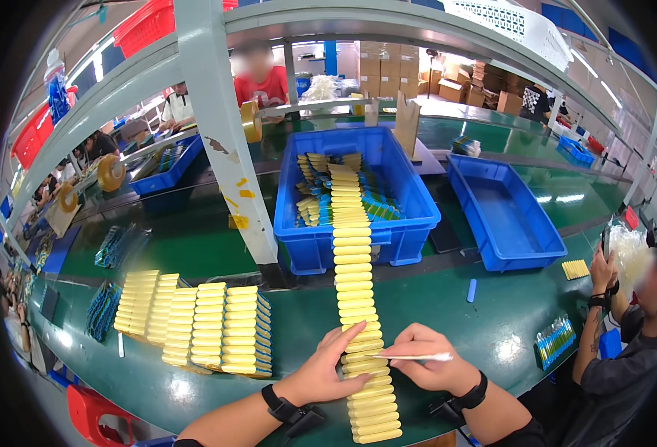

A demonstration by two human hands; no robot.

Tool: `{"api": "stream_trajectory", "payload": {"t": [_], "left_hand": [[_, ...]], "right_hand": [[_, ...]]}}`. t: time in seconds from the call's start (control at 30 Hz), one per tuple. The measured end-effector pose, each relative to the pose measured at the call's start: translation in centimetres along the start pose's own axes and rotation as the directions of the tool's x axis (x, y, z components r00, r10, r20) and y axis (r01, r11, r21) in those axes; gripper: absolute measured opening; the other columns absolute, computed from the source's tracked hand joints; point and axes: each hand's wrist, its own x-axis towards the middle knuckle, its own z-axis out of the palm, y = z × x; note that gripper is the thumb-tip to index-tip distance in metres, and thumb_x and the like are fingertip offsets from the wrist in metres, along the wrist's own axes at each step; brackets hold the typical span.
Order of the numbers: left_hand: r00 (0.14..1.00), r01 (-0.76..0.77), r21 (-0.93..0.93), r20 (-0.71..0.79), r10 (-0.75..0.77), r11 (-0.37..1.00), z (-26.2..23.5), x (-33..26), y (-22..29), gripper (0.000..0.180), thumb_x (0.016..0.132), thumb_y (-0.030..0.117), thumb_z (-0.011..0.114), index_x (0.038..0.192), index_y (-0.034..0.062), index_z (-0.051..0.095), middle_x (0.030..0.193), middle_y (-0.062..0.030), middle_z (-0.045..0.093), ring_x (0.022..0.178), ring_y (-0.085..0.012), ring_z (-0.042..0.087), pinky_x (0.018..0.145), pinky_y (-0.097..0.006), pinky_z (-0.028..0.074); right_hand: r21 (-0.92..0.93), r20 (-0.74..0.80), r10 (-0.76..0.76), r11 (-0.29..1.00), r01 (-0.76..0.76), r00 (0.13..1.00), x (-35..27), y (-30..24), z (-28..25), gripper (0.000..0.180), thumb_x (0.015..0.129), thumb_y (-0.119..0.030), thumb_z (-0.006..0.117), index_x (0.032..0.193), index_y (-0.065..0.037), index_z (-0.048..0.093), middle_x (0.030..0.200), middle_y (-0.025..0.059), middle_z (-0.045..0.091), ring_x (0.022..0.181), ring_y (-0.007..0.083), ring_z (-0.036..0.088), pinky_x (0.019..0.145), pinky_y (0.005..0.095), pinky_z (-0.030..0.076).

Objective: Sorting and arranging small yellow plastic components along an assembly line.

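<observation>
A long strip of yellow, rounded bar-shaped pieces runs from a blue bin down over the table's near edge. My left hand lies at the strip's left side, its fingers and thumb stretched apart and touching the yellow pieces. Closed in a pinch, my right hand holds a slim pale stick with a white, frayed-looking end. The stick's other end points left and reaches the strip between my hands. Inside the bin are more yellow pieces with blue and green parts.
Stacked yellow strips stand at left, near blue bundles. A shallow blue tray sits right of the bin. A small blue piece and a blue pack lie at right. A grey post rises behind; a person is at right.
</observation>
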Motion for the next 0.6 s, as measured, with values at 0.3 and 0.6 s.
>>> {"api": "stream_trajectory", "payload": {"t": [0.3, 0.6], "left_hand": [[0.999, -0.039, 0.135, -0.019, 0.042, 0.990, -0.3, -0.2, -0.3, 0.097, 0.083, 0.026, 0.081, 0.163, 0.0062, 0.028, 0.146, -0.0211, 0.049, 0.140, -0.0384, 0.041, 0.119, -0.048, 0.030], [0.972, -0.223, 0.156, 0.110, 0.207, 0.962, -0.6, -0.6, 3.0, 0.106, 0.081, 0.035, 0.084, 0.164, 0.0039, 0.026, 0.159, -0.0240, 0.036, 0.151, -0.0393, 0.028, 0.124, -0.048, 0.022]], "right_hand": [[-0.442, 0.047, 0.013, 0.897, 0.009, 0.999, 0.7, -0.1, 0.4, 0.035, 0.077, -0.004, 0.080, 0.109, -0.016, 0.076, 0.101, 0.0066, 0.059, 0.092, 0.0295, 0.059, 0.080, 0.0389, 0.049], [0.469, -0.044, 0.192, 0.871, -0.149, 0.980, -0.5, 0.0, 0.1, 0.018, 0.104, -0.011, 0.062, 0.113, -0.002, 0.075, 0.119, 0.0084, 0.067, 0.111, 0.0174, 0.063, 0.091, 0.0328, 0.052]]}}
